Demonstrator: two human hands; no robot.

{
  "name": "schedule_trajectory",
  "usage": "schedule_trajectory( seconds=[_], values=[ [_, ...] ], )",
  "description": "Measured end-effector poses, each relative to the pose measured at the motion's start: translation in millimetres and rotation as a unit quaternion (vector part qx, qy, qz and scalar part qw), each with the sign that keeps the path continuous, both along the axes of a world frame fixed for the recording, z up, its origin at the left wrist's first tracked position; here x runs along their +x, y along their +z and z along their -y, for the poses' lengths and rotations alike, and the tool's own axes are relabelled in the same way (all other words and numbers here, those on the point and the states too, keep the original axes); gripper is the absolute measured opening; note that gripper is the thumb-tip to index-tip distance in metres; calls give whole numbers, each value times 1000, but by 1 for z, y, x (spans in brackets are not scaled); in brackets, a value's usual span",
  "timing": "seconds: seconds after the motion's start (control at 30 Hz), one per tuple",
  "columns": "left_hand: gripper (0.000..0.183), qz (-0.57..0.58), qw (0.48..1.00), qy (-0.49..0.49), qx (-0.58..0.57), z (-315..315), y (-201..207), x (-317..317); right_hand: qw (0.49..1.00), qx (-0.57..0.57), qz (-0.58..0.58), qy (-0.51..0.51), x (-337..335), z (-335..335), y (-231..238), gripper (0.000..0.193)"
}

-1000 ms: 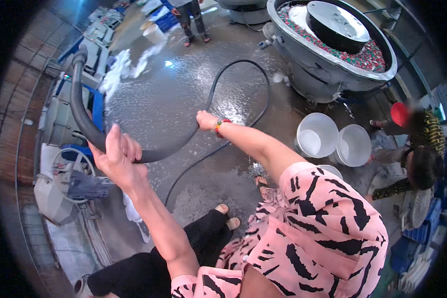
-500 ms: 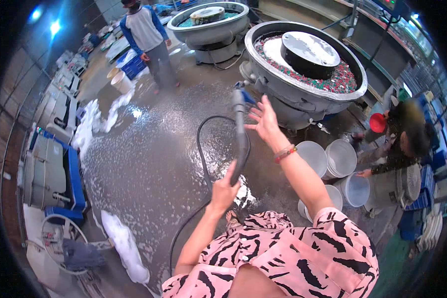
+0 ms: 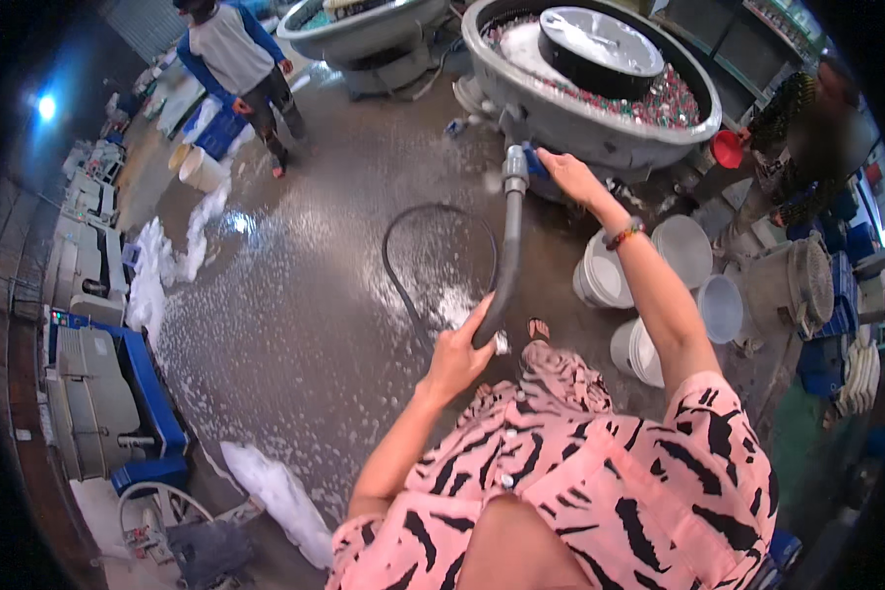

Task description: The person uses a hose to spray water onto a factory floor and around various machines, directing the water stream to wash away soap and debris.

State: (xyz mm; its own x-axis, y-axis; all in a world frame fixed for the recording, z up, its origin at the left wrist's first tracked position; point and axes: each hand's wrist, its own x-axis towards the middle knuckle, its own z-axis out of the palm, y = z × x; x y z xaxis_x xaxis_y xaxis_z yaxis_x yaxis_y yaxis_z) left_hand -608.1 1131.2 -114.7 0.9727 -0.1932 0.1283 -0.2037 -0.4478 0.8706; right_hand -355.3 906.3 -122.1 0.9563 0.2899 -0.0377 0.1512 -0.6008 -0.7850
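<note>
A grey hose (image 3: 509, 251) runs upward from my left hand (image 3: 459, 356), whose fingers are wrapped round its lower part. At its upper end is a light grey valve fitting (image 3: 514, 169) with a blue valve handle (image 3: 533, 160). My right hand (image 3: 570, 177), with a beaded bracelet on the wrist, is closed on that blue handle. Just beyond the fitting stands a large grey round tub (image 3: 600, 143) holding red, green and white pieces and foam.
White buckets (image 3: 605, 275) stand to the right of my feet. A person with a red bowl (image 3: 727, 149) crouches beyond them. Another person (image 3: 231, 54) walks at far left. A thin black hose (image 3: 387, 246) loops over the wet floor; foam (image 3: 275, 492) and blue-framed machines (image 3: 152, 374) line the left.
My right hand, open beside the fitting before, has closed on the blue handle. Hose and hands sit farther right in view. The person at far left has stepped.
</note>
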Motion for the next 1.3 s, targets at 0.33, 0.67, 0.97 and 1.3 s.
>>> schedule_trajectory(
  seconds=[0.33, 0.67, 0.97, 1.3],
  values=[
    [58, 6, 999, 45, 24, 39, 39, 104, 962, 183, 150, -137, 76, -18, 25, 34],
    [61, -118, 993, 3, -18, 111, 55, 243, 728, 667, 86, -133, 239, 31, 10, 43],
    [67, -139, 989, 13, 39, 162, 40, 314, 661, 748, 37, -38, 324, 60, -46, 39],
    [65, -52, 990, 23, 132, 166, 7, 299, 583, 684, -407, -161, 269, 65, -28, 31]
  ],
)
